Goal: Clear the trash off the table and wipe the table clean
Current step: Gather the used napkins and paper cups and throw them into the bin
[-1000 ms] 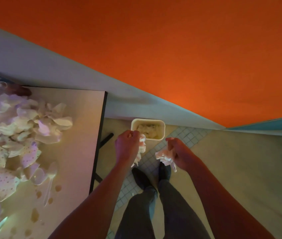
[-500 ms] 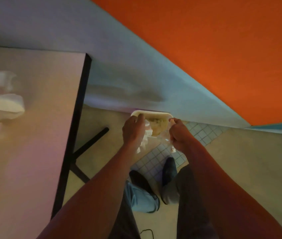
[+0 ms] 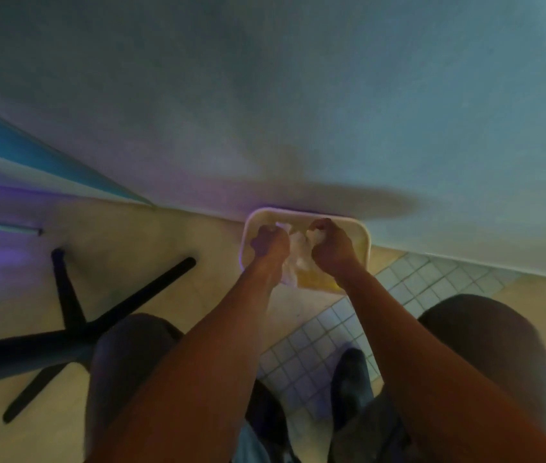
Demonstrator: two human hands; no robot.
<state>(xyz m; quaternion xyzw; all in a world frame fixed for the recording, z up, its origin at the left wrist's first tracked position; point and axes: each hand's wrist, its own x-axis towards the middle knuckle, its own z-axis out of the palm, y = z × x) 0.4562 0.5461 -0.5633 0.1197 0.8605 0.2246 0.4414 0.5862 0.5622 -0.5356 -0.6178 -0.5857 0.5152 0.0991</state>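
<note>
Both hands reach down over a cream bin (image 3: 363, 233) that stands on the floor against the foot of the grey wall (image 3: 331, 95). The left hand (image 3: 269, 245) hangs over the bin's left half, its fingers curled round a wad of crumpled white paper (image 3: 283, 226) that pokes out just beyond the knuckles. The right hand (image 3: 331, 247) hangs over the middle of the bin, fingers likewise curled and gripping another white wad (image 3: 315, 232) at its fingertips. Between the two hands, inside the bin, lies more crumpled paper (image 3: 298, 259), with something yellow under it toward the near wall of the bin; the blur keeps me from telling what the yellow is. The two held wads sit above the bin's opening, within its rim.

No writing, brand or label can be read on the bin or the paper.

Left of the bin, on the tan floor (image 3: 164, 235), spreads the black cross-shaped foot of the counter (image 3: 74, 332); the counter top itself is out of view. Near the bin on its right side a strip of small pale tiles (image 3: 348, 329) runs across the floor toward the person's dark shoe (image 3: 351, 382). Bent knees in dark trousers flank the forearms on either side.
</note>
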